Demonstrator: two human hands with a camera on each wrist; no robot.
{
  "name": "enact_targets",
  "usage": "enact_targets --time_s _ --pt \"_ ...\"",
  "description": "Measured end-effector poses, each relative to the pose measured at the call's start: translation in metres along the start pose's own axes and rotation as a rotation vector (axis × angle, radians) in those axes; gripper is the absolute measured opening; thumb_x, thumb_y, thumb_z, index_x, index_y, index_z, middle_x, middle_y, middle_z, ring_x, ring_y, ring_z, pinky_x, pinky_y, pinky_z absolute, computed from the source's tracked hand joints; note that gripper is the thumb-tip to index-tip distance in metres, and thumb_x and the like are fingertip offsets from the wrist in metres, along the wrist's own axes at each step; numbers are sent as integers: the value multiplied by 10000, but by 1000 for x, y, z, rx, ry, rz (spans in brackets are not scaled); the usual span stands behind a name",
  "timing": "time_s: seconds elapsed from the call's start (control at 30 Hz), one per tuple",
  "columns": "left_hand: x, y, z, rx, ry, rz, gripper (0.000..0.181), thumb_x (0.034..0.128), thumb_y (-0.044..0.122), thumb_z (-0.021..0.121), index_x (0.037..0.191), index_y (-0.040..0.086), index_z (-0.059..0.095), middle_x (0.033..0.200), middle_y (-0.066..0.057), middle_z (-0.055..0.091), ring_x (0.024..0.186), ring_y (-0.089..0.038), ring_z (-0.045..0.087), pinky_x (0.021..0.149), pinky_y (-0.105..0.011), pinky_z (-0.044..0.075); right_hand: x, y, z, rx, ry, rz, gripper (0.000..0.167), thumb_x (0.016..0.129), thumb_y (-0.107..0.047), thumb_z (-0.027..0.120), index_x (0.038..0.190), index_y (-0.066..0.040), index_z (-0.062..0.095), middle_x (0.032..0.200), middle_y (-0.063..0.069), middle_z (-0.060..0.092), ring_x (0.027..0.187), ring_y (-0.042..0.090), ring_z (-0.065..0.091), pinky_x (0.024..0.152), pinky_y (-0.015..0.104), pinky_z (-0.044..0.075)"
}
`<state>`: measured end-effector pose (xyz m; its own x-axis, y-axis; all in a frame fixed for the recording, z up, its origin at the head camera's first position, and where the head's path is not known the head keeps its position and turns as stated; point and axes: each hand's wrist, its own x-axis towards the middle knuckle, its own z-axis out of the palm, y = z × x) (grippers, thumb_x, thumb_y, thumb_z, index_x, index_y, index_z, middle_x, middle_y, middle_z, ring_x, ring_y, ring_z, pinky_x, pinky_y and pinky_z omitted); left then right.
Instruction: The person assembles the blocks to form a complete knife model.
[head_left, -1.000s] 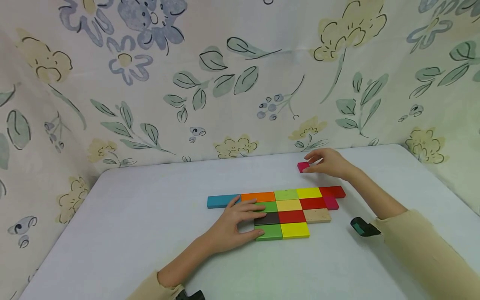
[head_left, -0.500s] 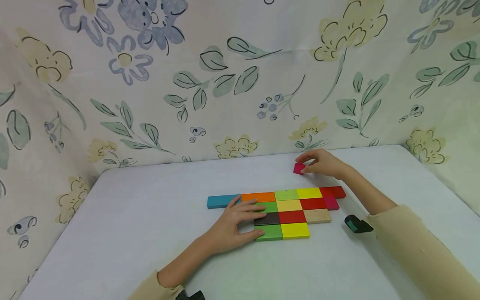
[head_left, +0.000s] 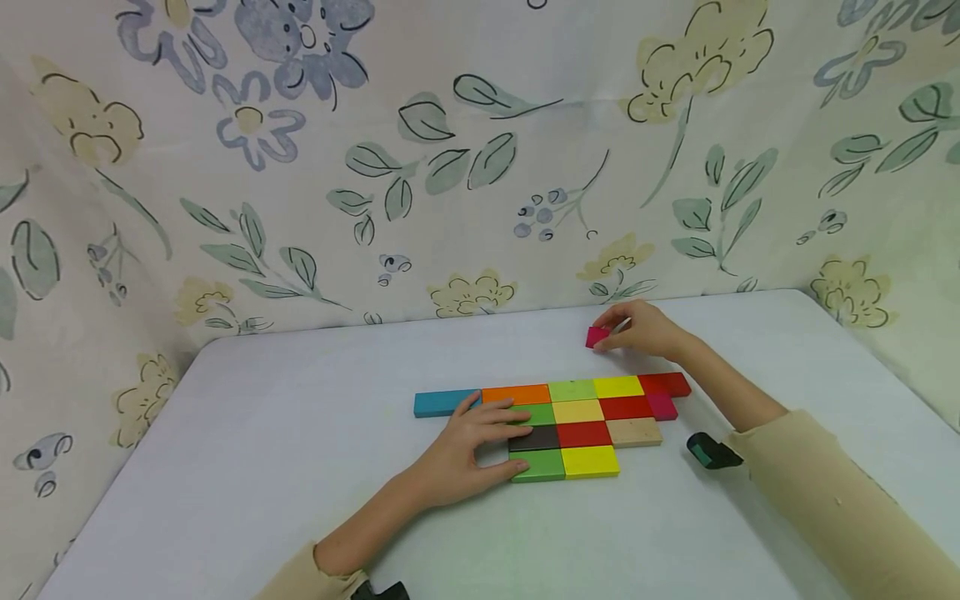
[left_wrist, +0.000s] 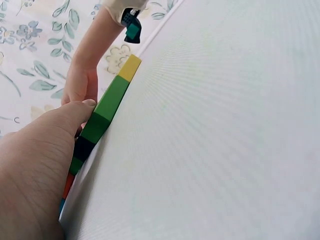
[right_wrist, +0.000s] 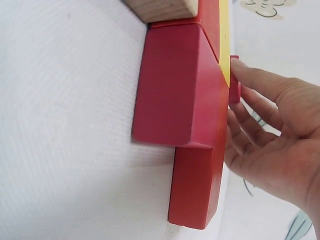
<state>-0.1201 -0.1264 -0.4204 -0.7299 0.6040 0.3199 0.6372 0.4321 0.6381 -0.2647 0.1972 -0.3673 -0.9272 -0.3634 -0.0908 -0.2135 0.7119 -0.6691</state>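
Note:
Beyond the block layout, near the table's far edge, my right hand (head_left: pixel 647 328) pinches a small pink block (head_left: pixel 595 337) between thumb and fingers. In the right wrist view this block (right_wrist: pixel 235 95) is partly hidden behind the layout. My left hand (head_left: pixel 467 454) rests at the layout's left end, fingers spread and fairly straight over a green block (head_left: pixel 537 412) and a black block (head_left: pixel 536 437). Its thumb touches the nearest green block (head_left: pixel 537 467). The layout lies flat in rows, with an orange block (head_left: pixel 517 394) at the back partly behind the left fingers.
A blue block (head_left: pixel 442 404) extends the back row leftward. At the right end lie a red block (head_left: pixel 675 384), another pink block (head_left: pixel 662 407) and a plain wood block (head_left: pixel 634 432). A yellow block (head_left: pixel 591 461) ends the front row. Floral cloth (head_left: pixel 480 208) hangs behind the white table (head_left: pixel 247 433).
My right hand has shifted slightly left with the pink block, which is turned a little; it barely moves in the last half second. The left hand and the layout have stayed put.

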Motion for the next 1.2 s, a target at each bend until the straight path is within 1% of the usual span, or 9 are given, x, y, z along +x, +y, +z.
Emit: enact_targets --time_s 0.27,0.47,0.63,0.83,0.97,1.2 --pt "-1 -1 1 4 8 13 400 948 261 808 1324 136 752 1452 16 661 1480 -262 497 1242 -709 176 -1 2 1 -11 -13 -20 399 939 -162 797 1268 43 701 1197 211 681 1070 321 622 897 367 596" --pt "0 -1 1 10 8 16 398 948 259 808 1321 135 753 1449 15 663 1480 -262 496 1238 -714 180 -9 2 -2 -15 -14 -53 388 945 -161 794 1268 35 703 1193 199 693 1049 303 644 858 318 594" --pt "0 -2 1 17 9 23 398 948 262 808 1321 136 753 1451 15 662 1481 -261 494 1239 -714 180 -22 -4 -6 -11 -16 -81 390 939 -133 790 1274 41 694 1208 212 690 1057 314 644 821 280 593" --pt "0 -3 1 22 8 26 400 950 262 806 1326 136 751 1455 12 659 1484 -264 491 1240 -714 179 -39 -10 -8 -8 -18 -96 423 919 -122 805 1293 33 682 1235 222 678 1102 343 625 806 301 607" --pt "0 -3 2 22 7 26 400 950 259 806 1326 135 750 1456 10 658 1485 -265 490 1240 -715 178 -50 -12 -9 5 -31 -104 432 923 -133 803 1308 14 674 1254 210 669 1106 324 630 799 298 607" --pt "-1 -4 2 26 8 27 404 948 256 807 1328 133 748 1453 7 660 1480 -262 497 1244 -707 180 -69 -13 -10 -16 -29 -109 427 930 -168 806 1302 -9 671 1231 167 669 1094 291 628 766 252 604"
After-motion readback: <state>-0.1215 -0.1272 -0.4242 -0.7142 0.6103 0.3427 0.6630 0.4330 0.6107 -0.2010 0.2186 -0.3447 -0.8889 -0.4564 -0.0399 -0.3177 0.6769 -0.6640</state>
